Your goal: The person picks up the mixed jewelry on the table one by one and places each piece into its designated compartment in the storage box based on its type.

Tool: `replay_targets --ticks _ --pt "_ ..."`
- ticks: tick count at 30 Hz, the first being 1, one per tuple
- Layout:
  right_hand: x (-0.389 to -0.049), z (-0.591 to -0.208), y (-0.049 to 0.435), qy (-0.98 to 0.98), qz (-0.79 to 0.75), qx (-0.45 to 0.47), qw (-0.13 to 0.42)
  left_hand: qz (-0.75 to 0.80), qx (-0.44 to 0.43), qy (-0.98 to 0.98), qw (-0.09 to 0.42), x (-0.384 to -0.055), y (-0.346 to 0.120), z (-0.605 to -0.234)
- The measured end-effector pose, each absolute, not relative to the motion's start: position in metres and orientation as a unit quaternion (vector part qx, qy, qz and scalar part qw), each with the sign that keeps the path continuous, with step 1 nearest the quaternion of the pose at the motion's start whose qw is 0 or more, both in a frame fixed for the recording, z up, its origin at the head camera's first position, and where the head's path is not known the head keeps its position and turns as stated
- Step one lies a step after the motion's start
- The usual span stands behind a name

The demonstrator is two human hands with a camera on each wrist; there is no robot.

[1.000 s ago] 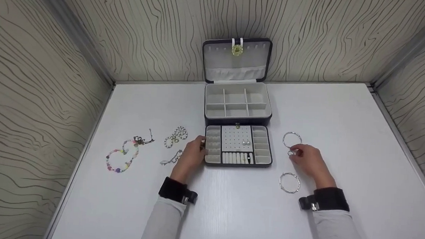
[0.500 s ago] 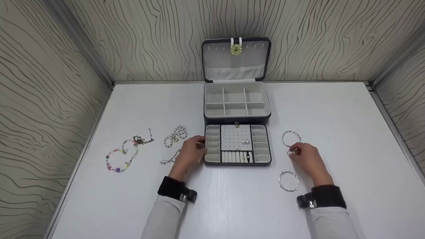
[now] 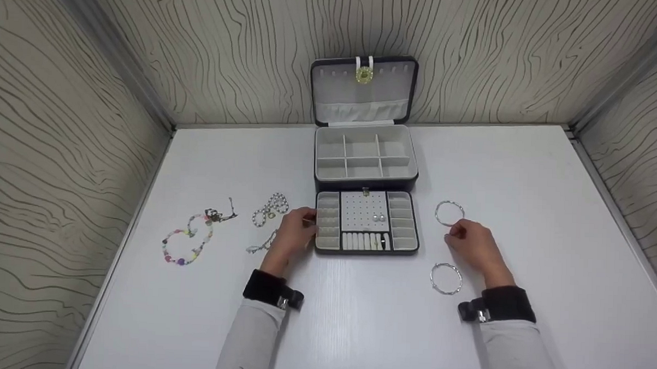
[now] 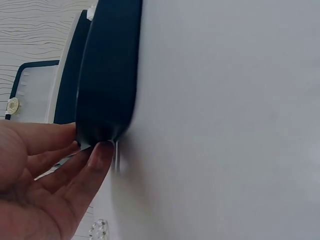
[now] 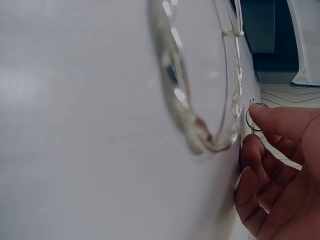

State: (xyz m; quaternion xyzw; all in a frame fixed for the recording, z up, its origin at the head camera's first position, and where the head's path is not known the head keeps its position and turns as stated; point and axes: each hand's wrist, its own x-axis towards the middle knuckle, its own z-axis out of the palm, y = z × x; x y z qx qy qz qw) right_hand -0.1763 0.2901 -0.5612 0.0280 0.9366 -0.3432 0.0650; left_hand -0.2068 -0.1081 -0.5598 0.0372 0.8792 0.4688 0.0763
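Little has moved since the earlier frame: the ring (image 5: pixel 248 123) that showed at your right fingertips is now lost to the head view, while the tray (image 3: pixel 366 252) keeps its place. The right wrist view finds the ring pinched between your thumb and a finger, right of the tray and just on the near side of the far bangle (image 3: pixel 436 212).

That grip looks shallow, so a small roll of the fingertips could drop the ring onto the counter (image 3: pixel 356 327). Lifting carelessly might nudge the far bangle; a low sweep nearer you could catch the near bangle (image 3: pixel 461 279). Pulling too hard on the left may skid the tray.

Your right hand (image 3: pixel 473 244) reaches in from the near right, fingers low over the counter, the spare ones curled. Your left hand (image 3: pixel 297 231) grips the tray's left end, thumb and fingers bent round its wall.
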Motion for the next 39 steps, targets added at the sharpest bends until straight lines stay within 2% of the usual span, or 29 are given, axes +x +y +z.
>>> replay_targets --ticks 13,20,39 --pt "-0.172 -0.555 0.279 0.897 -0.435 0.054 0.055 0.467 0.024 0.880 0.082 -0.206 -0.107 -0.558" --pt "-0.168 -0.545 0.258 0.859 -0.509 0.034 0.050 0.471 0.009 0.877 0.096 -0.207 -0.107 -0.558" --pt "-0.160 -0.527 0.199 0.796 -0.593 0.000 0.125 0.469 0.006 0.878 0.093 -0.205 -0.106 -0.560"
